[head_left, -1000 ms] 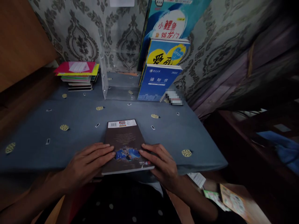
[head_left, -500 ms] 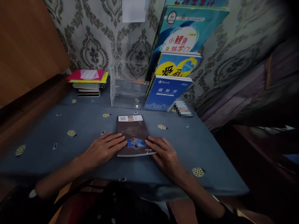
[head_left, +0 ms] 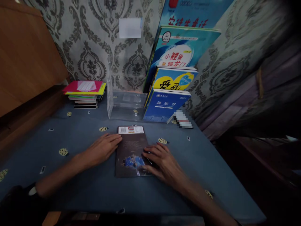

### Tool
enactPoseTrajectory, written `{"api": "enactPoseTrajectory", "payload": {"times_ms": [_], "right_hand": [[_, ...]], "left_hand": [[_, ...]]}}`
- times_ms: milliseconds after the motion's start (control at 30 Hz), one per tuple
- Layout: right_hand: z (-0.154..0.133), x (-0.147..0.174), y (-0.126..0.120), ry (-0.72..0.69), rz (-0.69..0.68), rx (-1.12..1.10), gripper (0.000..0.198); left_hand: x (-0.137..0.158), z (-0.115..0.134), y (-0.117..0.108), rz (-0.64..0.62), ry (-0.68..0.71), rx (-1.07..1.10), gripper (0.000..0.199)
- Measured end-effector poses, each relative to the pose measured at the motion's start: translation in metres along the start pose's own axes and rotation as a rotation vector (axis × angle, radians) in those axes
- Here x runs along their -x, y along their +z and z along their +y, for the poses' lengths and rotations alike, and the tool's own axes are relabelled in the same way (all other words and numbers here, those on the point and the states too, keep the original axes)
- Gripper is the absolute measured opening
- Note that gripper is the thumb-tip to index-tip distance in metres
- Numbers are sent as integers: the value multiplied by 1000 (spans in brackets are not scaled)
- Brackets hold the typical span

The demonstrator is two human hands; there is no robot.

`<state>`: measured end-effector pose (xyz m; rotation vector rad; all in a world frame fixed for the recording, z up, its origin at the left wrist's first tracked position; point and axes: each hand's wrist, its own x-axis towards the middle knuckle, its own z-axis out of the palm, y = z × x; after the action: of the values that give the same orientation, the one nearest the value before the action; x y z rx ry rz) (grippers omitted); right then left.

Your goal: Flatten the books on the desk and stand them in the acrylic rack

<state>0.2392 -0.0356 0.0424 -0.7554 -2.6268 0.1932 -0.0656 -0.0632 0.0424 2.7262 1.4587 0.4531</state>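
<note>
A dark brown book lies flat on the table, with a white barcode strip along its far edge and a blue picture near its close edge. My left hand rests beside it, fingers stretched out and their tips at the book's upper left edge. From the right, my right hand reaches over the other edge, its fingers extended and slightly bent over the cover. Its thumb sits apart, low on the book. Neither hand grips the book.
Behind the book stands a clear acrylic rack; its right side holds several books, a blue booklet in front. A stack of books and papers is at the back left. A pixelated object lies right of the rack, on the patterned tablecloth.
The head view has tilted upward. My left fingers have slid off the cover to its upper left edge, while my right hand has moved further over the book.
</note>
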Motion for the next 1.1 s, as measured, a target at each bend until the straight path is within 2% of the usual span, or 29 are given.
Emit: {"api": "enactPoseTrajectory", "payload": {"times_ms": [67,133,233,333,533,1100], "right_hand": [[0,-20,4,22,23,13,27],[0,-41,10,25,37,7,33],[2,-68,23,45,-25,-33,46],[6,-82,37,99,-71,-37,52],[10,-82,51,125,-49,-48,51],[13,-75,57,282,83,-78,49]], "left_hand": [[-13,-12,11,76,-76,-21,39],[-23,-20,23,126,-122,-43,40],[-29,-25,37,169,-143,-82,39],[-28,-27,43,196,-135,-109,38],[-31,-28,44,193,-124,-89,37],[-56,-16,43,132,-68,-53,39]]}}
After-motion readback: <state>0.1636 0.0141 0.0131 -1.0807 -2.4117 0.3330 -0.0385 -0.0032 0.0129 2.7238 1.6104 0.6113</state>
